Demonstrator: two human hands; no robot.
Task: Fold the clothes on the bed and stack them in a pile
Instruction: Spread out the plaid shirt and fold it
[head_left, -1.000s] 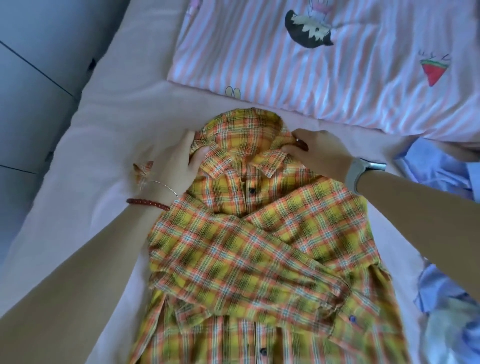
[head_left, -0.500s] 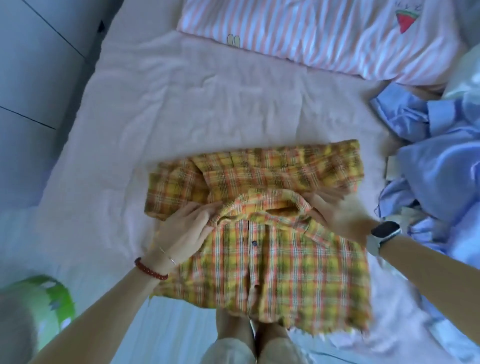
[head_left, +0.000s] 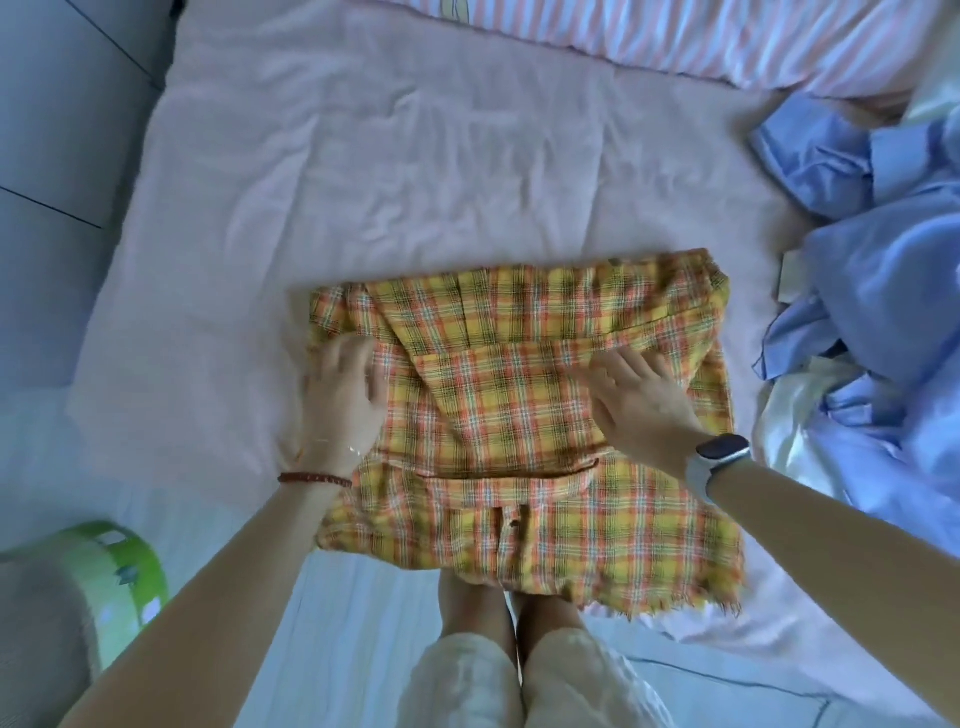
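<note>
- Half a second ago both hands pinched the collar end of the yellow-and-orange plaid cotton shirt (head_left: 524, 431) and were carrying it toward the person; now that end lies laid over the lower half, and the shirt forms a flat, roughly rectangular packet with its back panel facing up.
- The left hand (head_left: 345, 400) has let go and rests with its fingers straight on the packet's left edge, partly on the pale pink bed sheet (head_left: 415, 156); its outline is blurred, so finer detail cannot be told.
- The right hand (head_left: 641, 402) is spread wide, palm down, pressing the upper right part of the packet; it holds nothing.
- My reading: the lengthwise fold of this shirt is done and the hands are smoothing it. Either one more fold or a move to a pile should follow.
- No pile of folded clothes is visible; the heap of crumpled light-blue garments (head_left: 878, 291) at the right of the bed is not yet folded, so most of the task seems left.
- The packet lies in the near middle of the bed, just in front of the person's knees.
- Its long axis runs left to right across the view, slightly tilted. The fold line faces the striped pink pillow (head_left: 675, 41); the frayed hem and button placket point toward the person.
</note>
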